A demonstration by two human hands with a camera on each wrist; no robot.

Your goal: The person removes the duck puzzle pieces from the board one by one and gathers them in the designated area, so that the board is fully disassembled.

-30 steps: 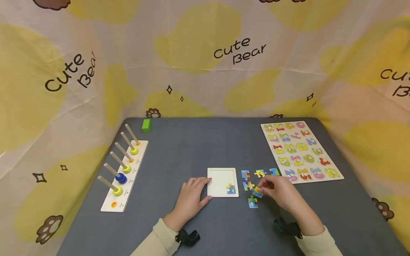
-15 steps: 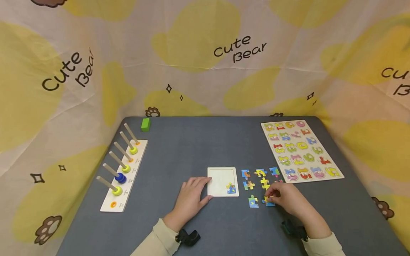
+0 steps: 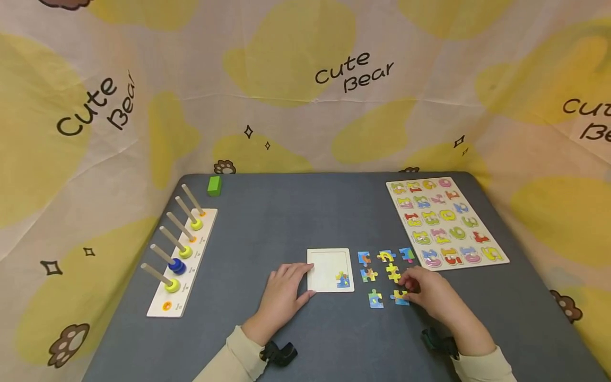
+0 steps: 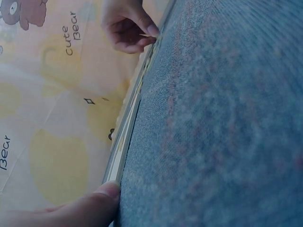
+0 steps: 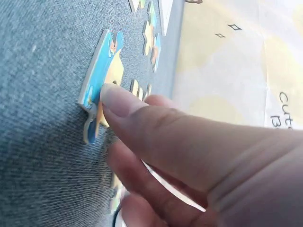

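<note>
My left hand (image 3: 281, 294) lies at the left side of a white square puzzle tray (image 3: 322, 273), index fingertip and thumb touching its edge. In the left wrist view the thumb (image 4: 102, 198) meets the tray's rim. One joined patch of puzzle (image 3: 342, 279) fills the tray's lower right corner. To the tray's right, my right hand (image 3: 429, 292) has its thumb on a blue and yellow jigsaw piece (image 3: 399, 298) lying on the table. The right wrist view shows the thumb (image 5: 125, 101) on that piece (image 5: 102, 71), the other fingers loosely bent and apart from it.
Several other jigsaw pieces (image 3: 375, 298) lie loose between tray and right hand. A number puzzle board (image 3: 446, 228) stands behind them at right. At left is a white peg board (image 3: 183, 265) with upright rods and rings; a green block (image 3: 214, 186) sits near the far edge.
My right hand carried the blue and yellow jigsaw piece right and toward me, and set it down beside another piece; its fingers have since loosened. The left hand stays at the tray.
</note>
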